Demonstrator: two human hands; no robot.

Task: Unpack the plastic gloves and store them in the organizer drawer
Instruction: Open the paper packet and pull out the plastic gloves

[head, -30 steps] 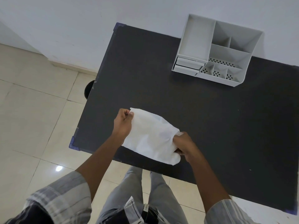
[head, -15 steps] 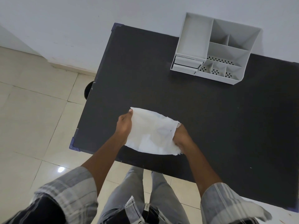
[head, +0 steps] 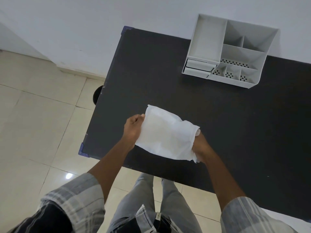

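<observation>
packet in both hands (near table edge)

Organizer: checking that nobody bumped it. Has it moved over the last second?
No. The organizer keeps its spot at the far edge of the table, against the wall; only the head camera shifted slightly.

You held a thin, crinkled, translucent white plastic packet over a matt black table. The organizer looked smooth grey plastic; the floor tiles were glossy.
</observation>
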